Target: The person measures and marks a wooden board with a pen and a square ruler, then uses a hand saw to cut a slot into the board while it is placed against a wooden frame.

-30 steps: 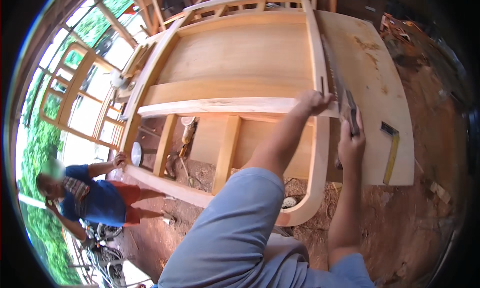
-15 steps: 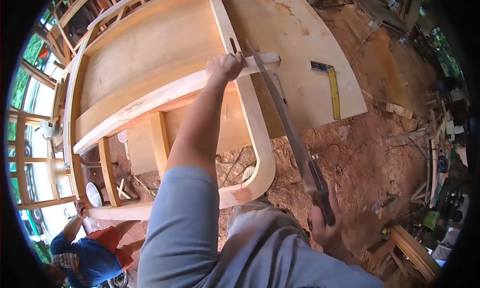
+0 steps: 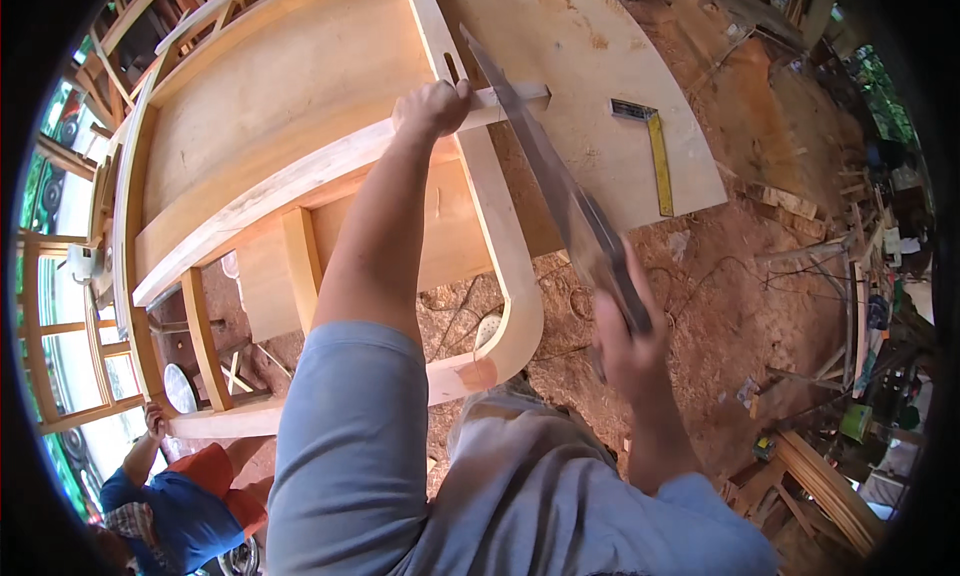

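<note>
Head view: my right hand grips saw, now drawn back from half second ago, blade still in cut; stroke mid-way. My left hand clamps rail near frame. Rail pale, smooth; stub end pokes past blade, over panel.

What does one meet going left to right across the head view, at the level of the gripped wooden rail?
Curved wooden frame → left hand on the rail → saw blade → yellow square
</note>
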`<action>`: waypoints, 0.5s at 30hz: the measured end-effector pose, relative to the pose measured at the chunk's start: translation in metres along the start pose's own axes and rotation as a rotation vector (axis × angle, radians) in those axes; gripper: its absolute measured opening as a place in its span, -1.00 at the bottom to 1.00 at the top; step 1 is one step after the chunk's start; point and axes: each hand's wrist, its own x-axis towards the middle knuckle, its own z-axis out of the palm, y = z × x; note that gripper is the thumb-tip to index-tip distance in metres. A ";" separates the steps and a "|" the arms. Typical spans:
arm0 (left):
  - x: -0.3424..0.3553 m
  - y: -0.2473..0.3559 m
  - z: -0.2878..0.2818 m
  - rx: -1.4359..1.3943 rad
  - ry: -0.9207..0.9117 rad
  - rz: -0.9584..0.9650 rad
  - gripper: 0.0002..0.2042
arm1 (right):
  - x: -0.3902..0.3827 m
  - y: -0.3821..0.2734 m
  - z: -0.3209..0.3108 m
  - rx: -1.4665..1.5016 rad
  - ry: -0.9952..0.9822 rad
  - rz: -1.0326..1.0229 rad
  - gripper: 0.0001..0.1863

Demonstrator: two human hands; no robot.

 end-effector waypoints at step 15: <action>-0.013 -0.011 -0.013 -0.046 0.003 0.150 -0.24 | 0.186 0.045 0.083 0.098 0.077 -0.167 -0.47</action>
